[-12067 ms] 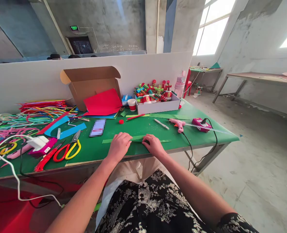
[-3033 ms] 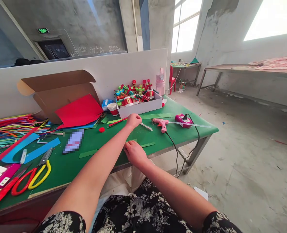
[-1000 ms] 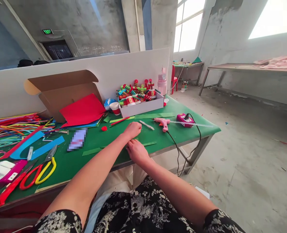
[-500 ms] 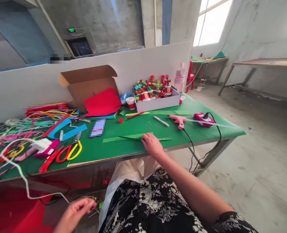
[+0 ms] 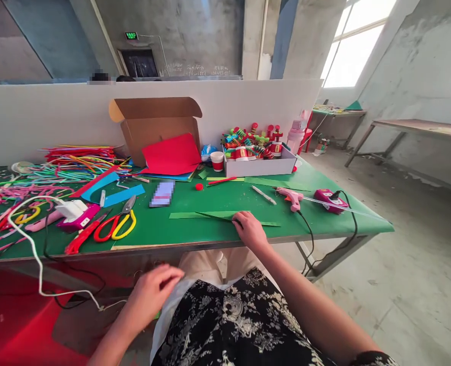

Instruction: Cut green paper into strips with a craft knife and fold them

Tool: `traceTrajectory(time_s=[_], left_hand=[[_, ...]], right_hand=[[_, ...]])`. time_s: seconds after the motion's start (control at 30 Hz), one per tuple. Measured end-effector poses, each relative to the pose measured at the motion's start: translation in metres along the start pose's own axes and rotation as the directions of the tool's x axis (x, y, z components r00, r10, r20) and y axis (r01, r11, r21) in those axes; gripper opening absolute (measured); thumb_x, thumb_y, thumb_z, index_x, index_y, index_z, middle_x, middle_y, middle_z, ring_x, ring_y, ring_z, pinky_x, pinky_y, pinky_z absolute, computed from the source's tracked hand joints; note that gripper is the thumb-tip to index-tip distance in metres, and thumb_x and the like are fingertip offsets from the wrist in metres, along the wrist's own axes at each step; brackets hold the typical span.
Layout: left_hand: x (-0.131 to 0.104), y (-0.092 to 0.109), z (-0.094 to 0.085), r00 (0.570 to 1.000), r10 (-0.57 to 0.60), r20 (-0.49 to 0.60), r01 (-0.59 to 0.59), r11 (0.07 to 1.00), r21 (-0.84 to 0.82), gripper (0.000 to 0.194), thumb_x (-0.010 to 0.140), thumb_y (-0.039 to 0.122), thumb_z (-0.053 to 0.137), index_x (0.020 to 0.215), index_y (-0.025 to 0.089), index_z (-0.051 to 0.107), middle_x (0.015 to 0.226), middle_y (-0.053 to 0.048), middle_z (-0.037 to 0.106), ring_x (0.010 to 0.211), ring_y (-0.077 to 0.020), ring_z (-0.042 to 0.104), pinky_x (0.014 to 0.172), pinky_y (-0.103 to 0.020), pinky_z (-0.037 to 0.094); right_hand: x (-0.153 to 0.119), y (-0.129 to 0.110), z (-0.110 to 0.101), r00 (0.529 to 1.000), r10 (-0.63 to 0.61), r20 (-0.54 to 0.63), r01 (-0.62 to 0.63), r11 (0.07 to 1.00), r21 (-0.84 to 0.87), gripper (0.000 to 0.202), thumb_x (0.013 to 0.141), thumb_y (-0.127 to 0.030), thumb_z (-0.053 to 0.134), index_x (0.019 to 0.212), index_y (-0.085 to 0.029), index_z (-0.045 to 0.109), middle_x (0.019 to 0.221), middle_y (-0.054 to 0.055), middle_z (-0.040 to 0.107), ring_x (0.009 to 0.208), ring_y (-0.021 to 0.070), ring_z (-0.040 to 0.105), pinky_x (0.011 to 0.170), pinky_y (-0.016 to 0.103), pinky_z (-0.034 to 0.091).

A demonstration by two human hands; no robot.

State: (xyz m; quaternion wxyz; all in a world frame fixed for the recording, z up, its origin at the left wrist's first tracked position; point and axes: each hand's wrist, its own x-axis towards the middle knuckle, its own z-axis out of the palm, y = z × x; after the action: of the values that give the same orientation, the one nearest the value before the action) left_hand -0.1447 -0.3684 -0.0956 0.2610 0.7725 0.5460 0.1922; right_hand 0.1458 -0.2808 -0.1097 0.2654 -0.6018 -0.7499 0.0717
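One strip (image 5: 220, 218) is waiting, joined to nothing visible

The right hand (image 5: 250, 230) is pinching the strip by one end, thumb and fingertips closing on it, at the near edge of the table (image 5: 210, 236). The left hand (image 5: 155, 287) is hovering off the table, above the lap; its fingers are curling loosely with nothing showing in them, but blur is hiding whether the tips are meeting, so I cannot tell.

The cutting seems done for this piece: it is already standing as a narrow length, with more green paper (image 5: 183, 215) lying flat around it. Whether any fold is finished, I cannot tell. Gluing, if needed, seems left: the glue gun (image 5: 291, 196) is lying untouched. Nearby, a box (image 5: 261, 168) is holding seemingly finished figures (image 5: 242, 153)
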Motion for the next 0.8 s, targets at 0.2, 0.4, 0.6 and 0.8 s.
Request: traceTrajectory(time_s=[0.2, 0.4, 0.6, 0.8], left_hand=[[0.135, 0.060, -0.002, 0.967, 0.101, -0.233, -0.075, 0.990, 0.120, 0.016, 0.081, 0.026, 0.062, 0.070, 0.025, 0.073, 0.087, -0.005, 0.074, 0.095, -0.0252, 0.059, 0.088, -0.038, 0.046], [0.192, 0.081, 0.037, 0.980, 0.023, -0.197, -0.008, 0.997, 0.080, 0.031, 0.071, 0.031, 0.076, 0.046, 0.020, 0.060, 0.073, -0.009, 0.071, 0.101, -0.0339, 0.058, 0.090, -0.048, 0.043], [0.162, 0.067, 0.005, 0.959, -0.008, -0.283, -0.028, 0.992, -0.124, 0.019, 0.078, 0.033, 0.061, 0.072, 0.018, 0.071, 0.083, -0.006, 0.074, 0.081, -0.0195, 0.064, 0.081, -0.032, 0.050], [0.022, -0.044, -0.031, 0.896, -0.308, -0.321, 0.097, 0.839, -0.535, 0.035, 0.064, 0.054, 0.074, 0.075, 0.021, 0.072, 0.083, -0.003, 0.074, 0.086, -0.0225, 0.065, 0.080, -0.032, 0.054]], right_hand=[[0.000, -0.001, -0.002, 1.000, -0.009, -0.011, 0.009, 1.000, -0.009, 0.014, 0.096, -0.015, 0.053, 0.094, -0.019, 0.065, 0.099, 0.007, 0.068, 0.096, 0.0204, 0.059, 0.083, 0.030, 0.044], [0.000, 0.000, 0.000, 1.000, -0.015, -0.009, 0.015, 1.000, -0.010, 0.014, 0.096, -0.015, 0.052, 0.094, -0.019, 0.065, 0.099, 0.007, 0.068, 0.096, 0.0205, 0.059, 0.083, 0.030, 0.045], [-0.001, 0.002, 0.001, 1.000, -0.019, -0.021, 0.019, 1.000, -0.008, 0.013, 0.096, -0.016, 0.053, 0.093, -0.021, 0.065, 0.097, 0.006, 0.069, 0.095, 0.0206, 0.059, 0.081, 0.029, 0.045], [-0.001, 0.003, 0.002, 0.999, -0.028, -0.041, 0.027, 1.000, -0.008, 0.013, 0.095, -0.016, 0.053, 0.092, -0.021, 0.065, 0.098, 0.005, 0.069, 0.095, 0.0203, 0.059, 0.082, 0.029, 0.046]])
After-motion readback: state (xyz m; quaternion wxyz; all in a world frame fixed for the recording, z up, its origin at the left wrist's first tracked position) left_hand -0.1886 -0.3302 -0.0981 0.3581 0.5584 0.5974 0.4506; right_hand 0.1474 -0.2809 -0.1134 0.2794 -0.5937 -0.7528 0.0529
